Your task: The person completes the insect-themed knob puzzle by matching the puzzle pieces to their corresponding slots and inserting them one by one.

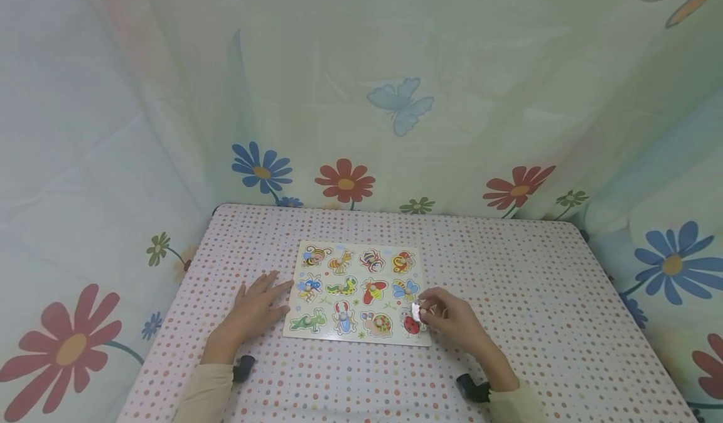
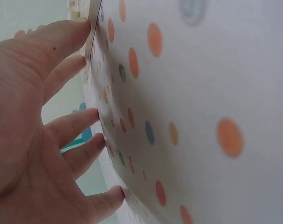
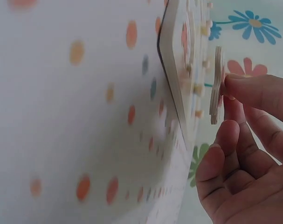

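A wooden peg puzzle board (image 1: 354,337) with rows of colourful insect pictures lies flat on the table. My right hand (image 1: 452,319) is over its lower right corner and pinches a flat wooden puzzle piece (image 3: 217,88) between thumb and fingers. In the right wrist view the piece is tilted on edge and apart from the board; its picture faces the hand and is mostly hidden. Just under it on the board shows a red ladybug picture (image 1: 412,326). With fingers spread, my left hand (image 1: 254,310) rests on the table, thumb and index fingertip touching the board's left edge.
A pale cloth with coloured dots (image 1: 542,322) covers the table. Behind and at both sides hangs a curtain (image 1: 316,109) printed with flowers and butterflies. Small wooden knobs (image 3: 198,88) stand up from the board's pieces.
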Demonstrator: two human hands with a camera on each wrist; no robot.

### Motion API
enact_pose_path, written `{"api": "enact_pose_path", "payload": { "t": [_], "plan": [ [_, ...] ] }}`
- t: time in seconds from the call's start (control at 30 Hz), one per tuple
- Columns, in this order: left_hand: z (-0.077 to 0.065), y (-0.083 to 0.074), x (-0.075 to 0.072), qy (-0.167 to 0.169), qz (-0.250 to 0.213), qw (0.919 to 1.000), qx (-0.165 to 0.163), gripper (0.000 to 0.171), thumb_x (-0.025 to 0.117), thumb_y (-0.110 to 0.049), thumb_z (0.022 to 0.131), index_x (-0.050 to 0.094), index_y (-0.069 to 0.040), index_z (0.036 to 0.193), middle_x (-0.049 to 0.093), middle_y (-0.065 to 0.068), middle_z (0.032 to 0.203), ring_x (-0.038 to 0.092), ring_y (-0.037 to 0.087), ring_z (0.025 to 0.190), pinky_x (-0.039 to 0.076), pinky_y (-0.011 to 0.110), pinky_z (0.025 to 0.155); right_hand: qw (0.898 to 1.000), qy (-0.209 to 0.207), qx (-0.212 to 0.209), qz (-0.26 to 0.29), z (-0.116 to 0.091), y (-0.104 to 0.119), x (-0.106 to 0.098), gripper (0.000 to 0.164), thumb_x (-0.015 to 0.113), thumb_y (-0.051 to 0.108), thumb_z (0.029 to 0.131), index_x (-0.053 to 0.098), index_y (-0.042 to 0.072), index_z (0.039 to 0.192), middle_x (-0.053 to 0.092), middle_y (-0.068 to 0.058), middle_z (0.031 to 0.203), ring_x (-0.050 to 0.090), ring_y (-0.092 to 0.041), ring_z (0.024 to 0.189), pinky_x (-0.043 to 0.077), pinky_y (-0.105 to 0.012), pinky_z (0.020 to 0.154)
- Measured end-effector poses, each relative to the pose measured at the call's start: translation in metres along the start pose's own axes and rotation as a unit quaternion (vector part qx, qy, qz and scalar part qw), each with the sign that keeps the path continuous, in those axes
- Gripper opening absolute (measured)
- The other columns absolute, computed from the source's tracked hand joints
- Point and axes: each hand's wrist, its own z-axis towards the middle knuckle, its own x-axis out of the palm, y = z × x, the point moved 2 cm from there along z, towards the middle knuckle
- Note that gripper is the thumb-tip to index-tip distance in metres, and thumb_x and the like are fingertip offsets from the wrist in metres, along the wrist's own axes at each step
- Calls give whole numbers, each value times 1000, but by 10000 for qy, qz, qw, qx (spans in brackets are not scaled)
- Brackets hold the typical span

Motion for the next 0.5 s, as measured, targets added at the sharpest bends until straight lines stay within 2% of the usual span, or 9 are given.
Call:
{"api": "enact_pose_path", "payload": {
  "t": [0.23, 0.5],
  "plan": [
    [0, 1, 1, 4, 34, 10000, 15, 56, 66, -35, 97, 50, -24, 150, 27, 16, 161, 18, 41, 148, 4, 70, 115, 9997, 216, 103, -32, 0, 4, 13, 31, 78, 6, 85, 67, 15, 113, 65, 8, 88, 55, -12, 70, 47, -23, 57],
    [-1, 0, 0, -6, -6, 10000, -18, 56, 65, -34, 97, 50, -24, 149, 27, 16, 162, 18, 40, 149, 3, 69, 115, 9991, 376, 199, -69, 2, 4, 21, 32, 79, 7, 85, 67, 14, 113, 64, 10, 85, 53, -11, 66, 47, -23, 56]
  ]
}}
